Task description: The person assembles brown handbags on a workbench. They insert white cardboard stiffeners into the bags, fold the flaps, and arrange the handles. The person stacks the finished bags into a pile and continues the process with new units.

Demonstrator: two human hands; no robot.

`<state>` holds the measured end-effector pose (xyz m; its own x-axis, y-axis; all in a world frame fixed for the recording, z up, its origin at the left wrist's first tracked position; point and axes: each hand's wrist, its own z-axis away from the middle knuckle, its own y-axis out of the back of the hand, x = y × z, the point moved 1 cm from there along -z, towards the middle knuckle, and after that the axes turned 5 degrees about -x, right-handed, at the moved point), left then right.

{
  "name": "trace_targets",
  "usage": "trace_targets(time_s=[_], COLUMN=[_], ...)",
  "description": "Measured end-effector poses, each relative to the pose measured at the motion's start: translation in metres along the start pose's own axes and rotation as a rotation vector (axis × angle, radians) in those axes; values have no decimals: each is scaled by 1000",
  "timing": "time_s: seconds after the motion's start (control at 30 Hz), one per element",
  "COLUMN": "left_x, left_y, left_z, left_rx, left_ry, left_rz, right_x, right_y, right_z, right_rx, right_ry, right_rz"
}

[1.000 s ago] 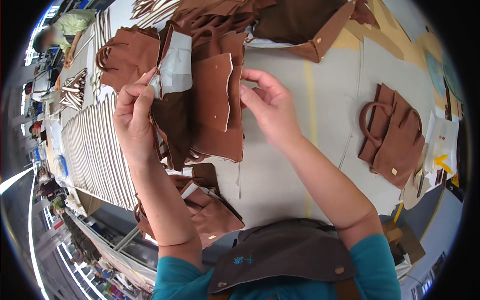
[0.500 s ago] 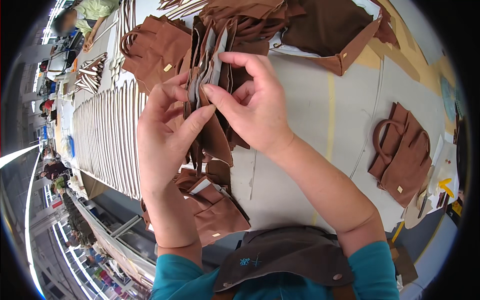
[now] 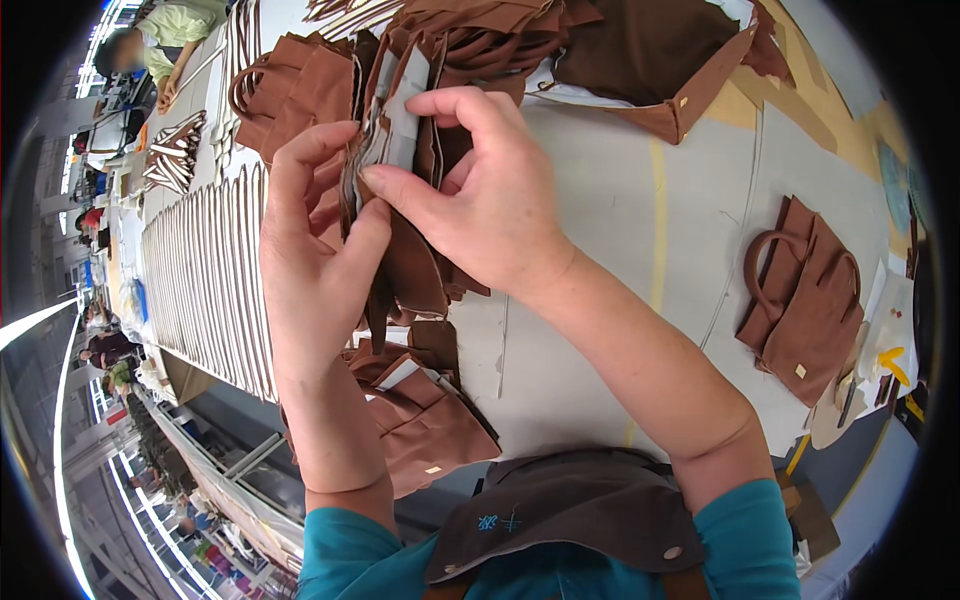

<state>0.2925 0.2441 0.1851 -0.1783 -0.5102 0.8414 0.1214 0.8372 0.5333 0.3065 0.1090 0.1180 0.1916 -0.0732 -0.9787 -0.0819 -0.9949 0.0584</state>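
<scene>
Upright between my hands is an unfinished brown leather bag [image 3: 415,262], its layers fanned apart and pale grey lining [image 3: 404,105] showing inside. My left hand [image 3: 318,235] is closed on the bag's left layers, thumb in front and fingers behind. From the other side, my right hand [image 3: 490,190] pinches the lining edge, with its thumb near the left thumb and its index finger higher up on the grey. The bag's far side is hidden behind the fingers. Behind my left hand lies another brown handbag [image 3: 300,95] with loop handles and a small gold plate.
A brown handbag [image 3: 805,300] lies on the grey table [image 3: 590,330] at right, another [image 3: 430,425] by my left forearm. Brown pieces [image 3: 500,35] and a dark brown open panel [image 3: 650,50] sit at the back. Striped strips [image 3: 205,280] stand left; a person [image 3: 180,45] sits far left.
Both hands and the bag have shifted slightly left. The layers have spread further, and more of the grey lining shows under my right fingers.
</scene>
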Motion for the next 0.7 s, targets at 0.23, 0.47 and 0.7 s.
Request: trace_targets(time_s=[0.23,0.47,0.7], left_x=[-8,-14,-14], left_y=[7,13,9], left_z=[-3,-3,-2], left_rx=[40,40,-8], left_ry=[-56,-191,-207], left_rz=[-2,-164,-310], right_x=[0,9,27], right_y=[-3,12,26], right_z=[1,18,25], right_rx=[24,-71,-42], right_ry=[46,-130,-188], right_rz=[7,-234,-328])
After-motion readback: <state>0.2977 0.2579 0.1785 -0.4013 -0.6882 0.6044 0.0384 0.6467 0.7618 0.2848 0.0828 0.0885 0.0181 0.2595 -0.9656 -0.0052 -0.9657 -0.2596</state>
